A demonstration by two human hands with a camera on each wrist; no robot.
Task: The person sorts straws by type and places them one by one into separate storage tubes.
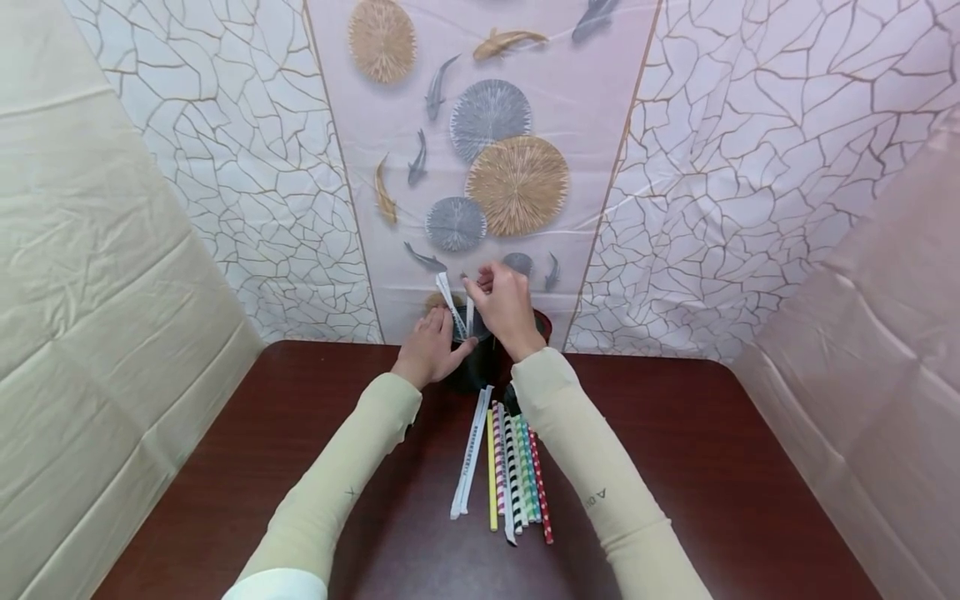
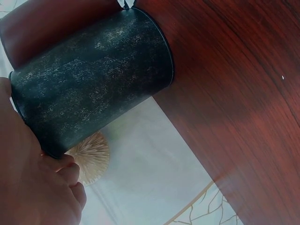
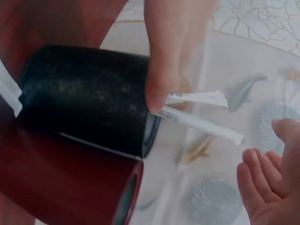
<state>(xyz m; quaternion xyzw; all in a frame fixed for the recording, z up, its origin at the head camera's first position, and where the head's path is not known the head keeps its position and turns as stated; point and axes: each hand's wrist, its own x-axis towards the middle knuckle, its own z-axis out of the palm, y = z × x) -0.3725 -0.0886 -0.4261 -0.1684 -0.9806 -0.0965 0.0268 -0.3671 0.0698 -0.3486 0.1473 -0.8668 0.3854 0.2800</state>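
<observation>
A black cylindrical cup [image 2: 93,75] stands at the back of the table, and my left hand [image 1: 431,348] holds it by the rim, thumb in front and fingers at the far side. Two straws in white paper wrappers [image 3: 204,124] stick up out of that cup, leaning apart. Just beyond their upper ends is my right hand [image 3: 272,173], thumb apart and fingers loosely bent, holding nothing. Against the black cup's side stands a dark red cup [image 3: 70,173], mostly hidden by the right hand and arm in the head view.
Nearer me lie white-wrapped straws [image 1: 472,454] beside a row of coloured straws: a yellow straw [image 1: 492,471], striped ones and a red dotted straw [image 1: 540,492]. A patterned cloth [image 1: 517,183] hangs behind the table's [image 1: 660,467] back edge.
</observation>
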